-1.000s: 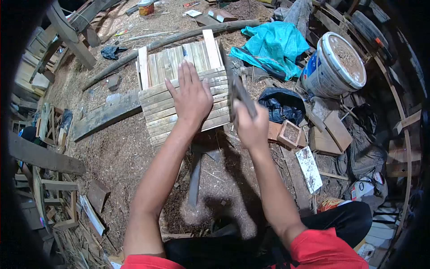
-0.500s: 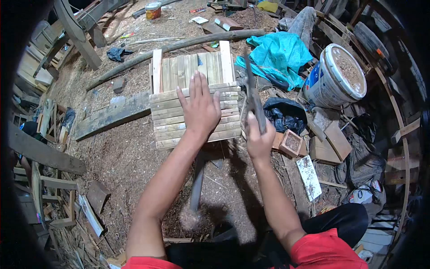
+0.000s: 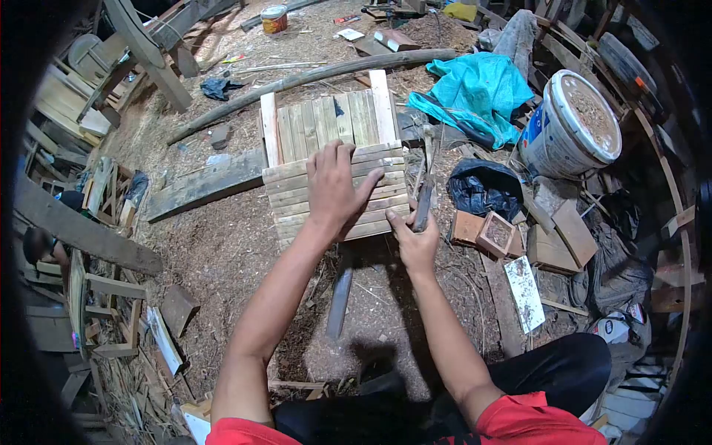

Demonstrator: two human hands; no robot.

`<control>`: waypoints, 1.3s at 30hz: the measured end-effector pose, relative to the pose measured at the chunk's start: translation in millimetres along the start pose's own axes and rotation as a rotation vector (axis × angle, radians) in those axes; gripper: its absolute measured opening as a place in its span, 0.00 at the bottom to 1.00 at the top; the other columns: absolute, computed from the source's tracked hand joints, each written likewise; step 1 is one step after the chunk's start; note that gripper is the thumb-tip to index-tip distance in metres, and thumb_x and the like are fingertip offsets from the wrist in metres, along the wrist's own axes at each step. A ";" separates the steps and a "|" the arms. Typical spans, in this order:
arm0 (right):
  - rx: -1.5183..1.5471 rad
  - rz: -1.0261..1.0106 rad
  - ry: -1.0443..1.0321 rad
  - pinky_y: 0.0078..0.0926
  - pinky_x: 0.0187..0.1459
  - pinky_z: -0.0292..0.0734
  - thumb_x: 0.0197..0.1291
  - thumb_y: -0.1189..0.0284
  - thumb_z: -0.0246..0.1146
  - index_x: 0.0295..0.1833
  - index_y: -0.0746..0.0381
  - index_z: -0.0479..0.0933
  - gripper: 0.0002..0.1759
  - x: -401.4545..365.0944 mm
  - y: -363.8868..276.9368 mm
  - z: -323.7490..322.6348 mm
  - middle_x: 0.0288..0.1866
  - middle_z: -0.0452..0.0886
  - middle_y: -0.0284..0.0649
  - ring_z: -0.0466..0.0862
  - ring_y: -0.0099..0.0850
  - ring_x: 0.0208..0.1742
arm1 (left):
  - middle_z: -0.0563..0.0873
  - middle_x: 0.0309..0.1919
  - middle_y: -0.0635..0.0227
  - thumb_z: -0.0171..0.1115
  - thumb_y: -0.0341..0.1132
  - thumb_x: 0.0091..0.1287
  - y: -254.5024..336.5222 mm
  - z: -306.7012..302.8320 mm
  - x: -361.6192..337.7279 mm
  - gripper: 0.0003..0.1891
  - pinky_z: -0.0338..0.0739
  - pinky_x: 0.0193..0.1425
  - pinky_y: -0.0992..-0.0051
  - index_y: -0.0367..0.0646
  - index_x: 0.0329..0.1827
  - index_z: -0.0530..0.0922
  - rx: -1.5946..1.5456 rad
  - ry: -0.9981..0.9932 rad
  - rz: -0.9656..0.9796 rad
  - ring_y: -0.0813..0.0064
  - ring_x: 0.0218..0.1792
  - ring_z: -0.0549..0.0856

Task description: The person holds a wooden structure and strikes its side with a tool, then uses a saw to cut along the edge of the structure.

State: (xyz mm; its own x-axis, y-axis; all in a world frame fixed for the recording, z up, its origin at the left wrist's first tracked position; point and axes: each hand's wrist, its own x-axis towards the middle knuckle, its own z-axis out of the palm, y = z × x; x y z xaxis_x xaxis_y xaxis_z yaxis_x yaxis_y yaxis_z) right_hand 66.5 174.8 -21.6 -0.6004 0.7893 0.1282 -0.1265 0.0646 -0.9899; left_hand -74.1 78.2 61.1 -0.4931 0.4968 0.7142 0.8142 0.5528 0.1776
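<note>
A box-like wooden piece (image 3: 319, 119) of pale slats stands in front of me, its upright boards framing the far side. Narrow strips form a slatted panel (image 3: 293, 199) on the side nearest me. My left hand (image 3: 331, 191) rests on this panel, fingers bent over its top edge and thumb stretched to the right. Beside the panel's right edge, my right hand (image 3: 417, 241) is closed around the dark grip of a hammer (image 3: 425, 196). The hammer points away from me, its head near the panel's upper right corner.
Wood shavings cover the ground. On the right are a white bucket (image 3: 575, 122), a teal tarp (image 3: 486, 93), a black plastic bag (image 3: 486, 185) and wood blocks (image 3: 495, 233). A plank (image 3: 200, 185) lies left of the box, and a long pole (image 3: 297, 85) lies behind it.
My left hand has gone from flat with spread fingers to fingers bent over the panel's edge. My right hand and the hammer have come lower, closer to the panel. The view has shifted slightly.
</note>
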 end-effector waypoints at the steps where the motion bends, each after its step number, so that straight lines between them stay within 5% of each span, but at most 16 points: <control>1: 0.024 0.019 -0.019 0.19 0.35 0.70 0.55 0.67 0.79 0.57 0.71 0.79 0.29 1.6 3.9 -2.9 0.30 0.76 0.27 0.72 0.16 0.30 | 0.78 0.52 0.54 0.72 0.54 0.60 1.4 0.2 -1.7 0.30 0.65 0.62 0.57 0.38 0.54 0.76 0.011 -0.006 -0.021 0.54 0.56 0.76; 6: 0.080 -0.136 -0.108 0.22 0.39 0.73 0.53 0.67 0.81 0.30 0.64 0.72 0.22 28.3 15.5 -17.2 0.32 0.78 0.33 0.72 0.18 0.30 | 0.77 0.48 0.55 0.72 0.54 0.60 14.5 -1.1 -7.2 0.30 0.65 0.60 0.59 0.37 0.53 0.76 0.041 -0.021 -0.098 0.55 0.54 0.76; 10: 0.067 -0.015 -0.195 0.25 0.42 0.75 0.50 0.67 0.82 0.31 0.63 0.72 0.23 37.9 20.5 -28.5 0.32 0.77 0.31 0.72 0.19 0.31 | 0.77 0.49 0.55 0.73 0.53 0.60 19.3 -2.5 -8.7 0.30 0.65 0.60 0.60 0.37 0.53 0.76 0.066 -0.028 -0.108 0.55 0.54 0.76; 13: 0.089 -0.128 -0.179 0.25 0.41 0.75 0.51 0.67 0.82 0.31 0.63 0.72 0.22 42.4 22.8 -22.6 0.32 0.77 0.31 0.73 0.20 0.31 | 0.76 0.49 0.55 0.72 0.53 0.61 14.5 -1.4 -8.1 0.30 0.64 0.60 0.58 0.36 0.53 0.76 0.045 -0.047 -0.132 0.55 0.55 0.75; 16: 0.160 0.072 -0.180 0.25 0.39 0.75 0.51 0.67 0.81 0.31 0.63 0.72 0.22 51.9 11.9 -6.9 0.37 0.83 0.38 0.75 0.20 0.33 | 0.76 0.53 0.53 0.70 0.52 0.63 1.4 4.1 1.6 0.28 0.64 0.61 0.56 0.37 0.54 0.76 0.058 -0.002 -0.144 0.55 0.57 0.74; 19: 0.051 -0.075 -0.166 0.26 0.38 0.75 0.52 0.65 0.80 0.39 0.68 0.78 0.21 73.4 8.7 15.5 0.36 0.84 0.39 0.77 0.22 0.32 | 0.75 0.58 0.52 0.68 0.50 0.65 -17.6 13.4 27.8 0.26 0.62 0.66 0.53 0.38 0.54 0.75 0.124 0.015 -0.199 0.54 0.62 0.72; 20: -0.006 -0.157 -0.163 0.27 0.37 0.75 0.52 0.63 0.80 0.43 0.70 0.81 0.23 79.6 3.4 22.5 0.34 0.83 0.38 0.78 0.23 0.32 | 0.73 0.66 0.49 0.60 0.56 0.69 -26.3 14.2 35.6 0.30 0.49 0.78 0.46 0.37 0.60 0.74 0.174 -0.022 -0.214 0.52 0.73 0.66; 23: -0.276 -0.050 -0.270 0.29 0.36 0.76 0.53 0.62 0.79 0.51 0.69 0.83 0.26 80.6 -41.4 12.2 0.29 0.82 0.37 0.79 0.25 0.29 | 0.65 0.75 0.48 0.55 0.58 0.71 -33.8 28.0 34.7 0.34 0.39 0.81 0.41 0.38 0.68 0.71 0.222 -0.032 -0.232 0.54 0.80 0.56; 27: -0.322 -0.191 -0.091 0.31 0.31 0.74 0.55 0.62 0.78 0.52 0.69 0.83 0.26 64.4 -70.6 8.5 0.24 0.79 0.37 0.78 0.26 0.25 | 0.57 0.81 0.54 0.49 0.62 0.73 -29.1 21.4 40.0 0.39 0.36 0.82 0.42 0.47 0.80 0.60 0.256 -0.175 -0.321 0.55 0.82 0.52; 29: -0.277 -0.203 -0.066 0.29 0.27 0.68 0.60 0.64 0.73 0.40 0.66 0.82 0.15 50.2 -89.0 3.9 0.20 0.76 0.34 0.74 0.23 0.23 | 0.56 0.82 0.55 0.48 0.62 0.73 -28.7 21.6 35.4 0.39 0.36 0.82 0.42 0.50 0.81 0.59 0.260 -0.193 -0.342 0.56 0.82 0.52; 32: -0.127 -0.171 -0.062 0.26 0.24 0.61 0.63 0.68 0.68 0.26 0.61 0.73 0.16 31.1 -109.8 2.0 0.19 0.70 0.27 0.67 0.18 0.21 | 0.57 0.81 0.56 0.48 0.62 0.73 -22.5 21.9 43.0 0.39 0.36 0.81 0.42 0.48 0.81 0.60 0.217 -0.173 -0.406 0.58 0.82 0.54; 39: -0.132 -0.078 -0.239 0.25 0.24 0.59 0.63 0.70 0.66 0.26 0.62 0.72 0.15 7.8 -123.2 3.2 0.20 0.65 0.24 0.63 0.16 0.23 | 0.55 0.82 0.55 0.48 0.55 0.73 -22.4 37.4 64.9 0.39 0.37 0.82 0.43 0.39 0.81 0.57 0.270 -0.055 -0.730 0.58 0.82 0.52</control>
State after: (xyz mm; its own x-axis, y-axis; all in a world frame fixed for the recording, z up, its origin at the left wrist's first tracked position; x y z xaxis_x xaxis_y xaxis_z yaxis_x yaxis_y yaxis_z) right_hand 74.9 171.0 101.5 -0.7641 0.6135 0.1993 -0.0852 0.2103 -0.9739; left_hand -135.8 123.0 78.2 -0.8957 -0.0268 0.4439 0.1782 0.8930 0.4133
